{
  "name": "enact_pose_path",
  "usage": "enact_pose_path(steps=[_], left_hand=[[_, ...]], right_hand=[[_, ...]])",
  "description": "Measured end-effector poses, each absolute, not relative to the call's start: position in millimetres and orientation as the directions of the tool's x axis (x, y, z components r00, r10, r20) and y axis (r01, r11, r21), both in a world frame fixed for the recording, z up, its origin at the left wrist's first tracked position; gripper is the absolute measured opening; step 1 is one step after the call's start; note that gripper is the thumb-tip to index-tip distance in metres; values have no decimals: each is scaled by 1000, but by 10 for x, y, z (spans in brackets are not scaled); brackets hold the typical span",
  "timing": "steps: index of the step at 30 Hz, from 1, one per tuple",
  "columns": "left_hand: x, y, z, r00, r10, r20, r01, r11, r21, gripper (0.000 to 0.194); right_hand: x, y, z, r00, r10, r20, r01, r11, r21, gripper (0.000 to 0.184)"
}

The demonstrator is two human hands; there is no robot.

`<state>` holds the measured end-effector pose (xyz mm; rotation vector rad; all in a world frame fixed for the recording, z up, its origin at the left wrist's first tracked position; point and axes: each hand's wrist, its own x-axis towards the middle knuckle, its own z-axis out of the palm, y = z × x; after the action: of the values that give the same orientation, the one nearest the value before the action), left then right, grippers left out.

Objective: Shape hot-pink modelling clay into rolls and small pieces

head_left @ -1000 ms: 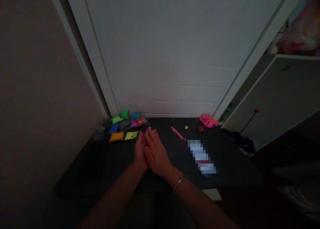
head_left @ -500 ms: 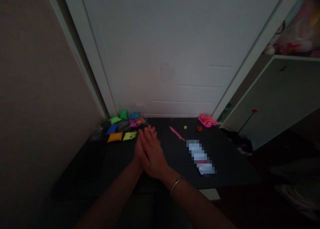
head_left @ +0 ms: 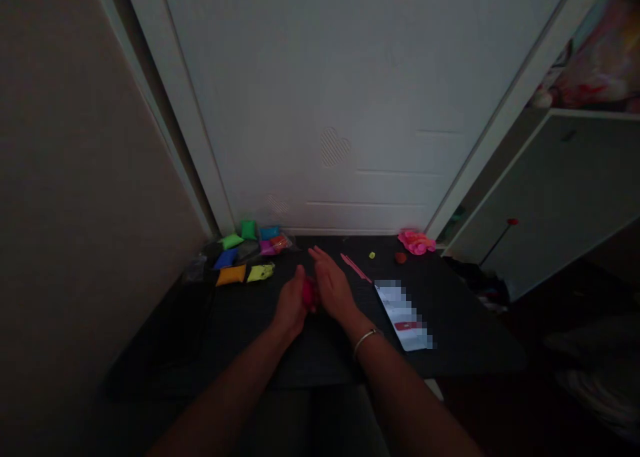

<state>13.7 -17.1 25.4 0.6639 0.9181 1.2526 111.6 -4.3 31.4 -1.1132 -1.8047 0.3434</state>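
Observation:
A bright pink lump of modelling clay (head_left: 307, 294) shows between my hands, over the middle of the dark table. My left hand (head_left: 290, 305) cradles it against the palm, thumb up and fingers curled underneath. Beside it, my right hand (head_left: 334, 287) is held flat with its fingers stretched out, palm turned towards the lump; whether it touches cannot be made out. Pink modelling tools (head_left: 356, 268) lie just beyond my right hand. To the left are an orange clay packet (head_left: 231, 274) and a yellow clay packet (head_left: 261, 272).
More coloured clay packets (head_left: 249, 229) are heaped at the back left. A pink petalled piece (head_left: 417, 242), a brown-red ball (head_left: 401, 258) and a small yellow bit (head_left: 372, 255) lie at the back right. A partly blurred white phone-like slab (head_left: 400, 310) rests nearer. A white door (head_left: 310, 110) borders the table.
My palms were pressed together, hiding what lay between. They have now parted, my right hand shifting right, and the pink clay shows in my left hand.

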Motion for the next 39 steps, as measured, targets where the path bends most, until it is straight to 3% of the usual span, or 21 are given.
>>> enact_pose_path(steps=[2, 5, 10, 13, 17, 28, 39], left_hand=[[76, -73, 248, 45, 966, -253, -447, 246, 860, 43], [11, 36, 226, 22, 964, -264, -429, 248, 869, 43], [-45, 121, 126, 53, 967, -251, -562, 236, 793, 43], [-64, 124, 71, 122, 961, -249, -614, 270, 741, 37], [-72, 101, 59, 152, 971, -183, -570, 237, 787, 32], [-125, 138, 63, 102, 972, -214, -454, 236, 859, 22], [-137, 122, 37, 214, 957, -195, -422, 271, 865, 30]], right_hand=[[1181, -37, 304, -97, 812, 576, 477, 546, -689, 35], [1239, -57, 273, -207, 813, 544, 441, 574, -690, 36], [1229, -97, 170, -376, 768, 519, 518, 639, -569, 42], [1221, -83, 120, -365, 781, 506, 618, 610, -495, 41], [1224, -53, 80, -308, 796, 522, 667, 571, -478, 32], [1223, -36, 13, -275, 776, 568, 624, 593, -508, 24], [1231, -52, 22, -266, 781, 564, 642, 581, -500, 14]])
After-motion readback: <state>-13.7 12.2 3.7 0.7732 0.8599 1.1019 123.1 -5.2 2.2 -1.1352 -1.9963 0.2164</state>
